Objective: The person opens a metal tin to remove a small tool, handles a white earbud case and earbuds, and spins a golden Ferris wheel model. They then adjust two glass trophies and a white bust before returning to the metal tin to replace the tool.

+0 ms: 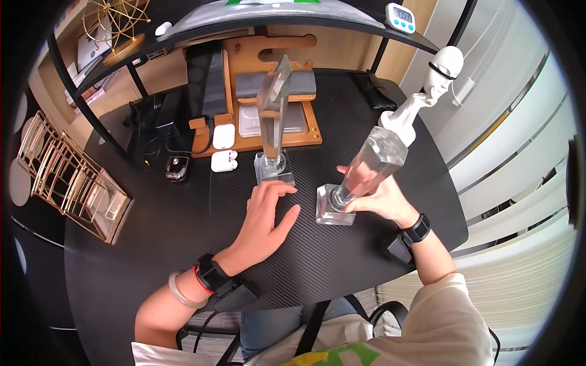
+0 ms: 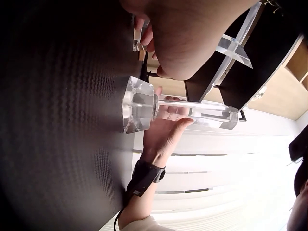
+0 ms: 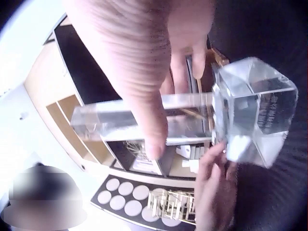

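Two clear crystal trophies stand on the black table. My right hand (image 1: pixel 386 199) (image 3: pixel 139 62) grips the lower column of the right trophy (image 1: pixel 373 160) (image 2: pixel 137 107), thumb on the near side and fingers behind. That trophy's square base (image 1: pixel 332 208) (image 3: pixel 262 113) is at table level, and engraving shows faintly on it in the right wrist view. My left hand (image 1: pixel 259 224) (image 3: pixel 216 192) lies with loosely bent fingers by the front edge of the left trophy's base (image 1: pixel 273 177); whether they touch it, I cannot tell. The left trophy (image 1: pixel 272 125) stands upright.
Behind the left trophy is a wooden dock (image 1: pixel 299 141), with white earbud cases (image 1: pixel 224 161) beside it. A white bust (image 1: pixel 400 121) stands just behind the right trophy. A gold wire rack (image 1: pixel 73 183) is far left, and a black shelf (image 1: pixel 427 43) spans the back.
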Demonstrator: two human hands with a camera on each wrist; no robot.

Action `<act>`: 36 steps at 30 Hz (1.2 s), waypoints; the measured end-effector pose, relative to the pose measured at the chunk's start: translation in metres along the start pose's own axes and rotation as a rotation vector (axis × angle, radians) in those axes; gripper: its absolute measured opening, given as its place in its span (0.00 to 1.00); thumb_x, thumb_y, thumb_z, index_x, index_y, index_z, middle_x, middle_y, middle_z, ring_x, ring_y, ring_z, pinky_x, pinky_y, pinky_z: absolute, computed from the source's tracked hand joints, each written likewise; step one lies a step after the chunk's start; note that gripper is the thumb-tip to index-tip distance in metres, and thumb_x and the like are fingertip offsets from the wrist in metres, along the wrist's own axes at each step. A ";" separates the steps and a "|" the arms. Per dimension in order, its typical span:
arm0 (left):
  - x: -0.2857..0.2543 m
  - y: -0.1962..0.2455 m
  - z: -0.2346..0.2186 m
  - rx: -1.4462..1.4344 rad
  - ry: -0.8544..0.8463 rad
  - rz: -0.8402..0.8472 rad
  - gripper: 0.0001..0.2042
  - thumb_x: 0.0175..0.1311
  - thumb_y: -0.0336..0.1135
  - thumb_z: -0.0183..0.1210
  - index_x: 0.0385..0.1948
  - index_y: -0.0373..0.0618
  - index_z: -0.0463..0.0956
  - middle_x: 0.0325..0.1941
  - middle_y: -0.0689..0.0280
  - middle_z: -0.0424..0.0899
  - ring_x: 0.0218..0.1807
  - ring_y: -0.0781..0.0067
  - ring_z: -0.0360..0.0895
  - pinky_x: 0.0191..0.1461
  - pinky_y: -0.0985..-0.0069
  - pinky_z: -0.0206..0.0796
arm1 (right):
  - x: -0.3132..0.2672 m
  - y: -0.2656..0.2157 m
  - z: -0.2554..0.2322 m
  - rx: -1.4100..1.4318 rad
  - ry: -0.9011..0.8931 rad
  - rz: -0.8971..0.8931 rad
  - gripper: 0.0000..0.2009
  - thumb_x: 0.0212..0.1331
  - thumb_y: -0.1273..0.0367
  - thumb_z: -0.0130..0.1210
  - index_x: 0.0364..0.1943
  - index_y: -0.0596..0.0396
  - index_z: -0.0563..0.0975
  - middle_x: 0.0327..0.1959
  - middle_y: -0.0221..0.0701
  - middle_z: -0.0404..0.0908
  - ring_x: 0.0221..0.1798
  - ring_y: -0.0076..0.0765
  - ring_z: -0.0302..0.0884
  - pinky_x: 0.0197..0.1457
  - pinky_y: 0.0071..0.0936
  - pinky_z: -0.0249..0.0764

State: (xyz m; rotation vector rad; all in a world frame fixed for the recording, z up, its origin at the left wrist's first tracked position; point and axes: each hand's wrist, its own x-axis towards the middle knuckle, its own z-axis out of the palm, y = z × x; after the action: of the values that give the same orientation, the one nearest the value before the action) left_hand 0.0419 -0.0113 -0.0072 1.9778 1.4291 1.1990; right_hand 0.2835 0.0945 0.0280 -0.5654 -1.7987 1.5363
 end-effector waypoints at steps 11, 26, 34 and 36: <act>-0.002 0.001 0.002 0.015 0.007 -0.014 0.14 0.66 0.33 0.58 0.51 0.43 0.69 0.51 0.63 0.71 0.53 0.65 0.68 0.60 0.69 0.59 | 0.004 -0.004 -0.020 0.014 -0.169 0.138 0.24 0.47 0.73 0.72 0.51 0.59 0.77 0.55 0.39 0.80 0.63 0.36 0.75 0.71 0.37 0.64; -0.004 0.002 0.002 0.019 -0.012 -0.055 0.16 0.65 0.32 0.59 0.52 0.43 0.68 0.51 0.63 0.70 0.54 0.64 0.69 0.60 0.67 0.59 | 0.001 -0.001 -0.007 0.056 -0.162 0.047 0.38 0.46 0.76 0.72 0.65 0.55 0.65 0.60 0.34 0.73 0.58 0.25 0.71 0.64 0.31 0.67; -0.004 0.001 0.002 0.011 -0.009 -0.034 0.17 0.64 0.33 0.59 0.52 0.44 0.68 0.50 0.63 0.71 0.52 0.64 0.69 0.59 0.66 0.56 | 0.001 -0.019 -0.018 0.326 -0.297 0.220 0.39 0.55 0.70 0.67 0.70 0.61 0.59 0.66 0.44 0.70 0.71 0.38 0.65 0.72 0.38 0.62; -0.004 0.001 0.002 0.014 -0.014 -0.033 0.17 0.64 0.33 0.59 0.52 0.44 0.68 0.50 0.63 0.71 0.52 0.64 0.69 0.59 0.66 0.56 | 0.000 -0.018 -0.017 0.310 -0.293 0.188 0.37 0.56 0.69 0.66 0.69 0.61 0.60 0.64 0.44 0.73 0.68 0.38 0.69 0.71 0.37 0.64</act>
State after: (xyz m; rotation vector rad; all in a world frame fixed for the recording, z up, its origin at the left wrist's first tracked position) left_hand 0.0434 -0.0150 -0.0091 1.9611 1.4612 1.1615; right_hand 0.2974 0.1022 0.0465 -0.3808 -1.7012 2.0707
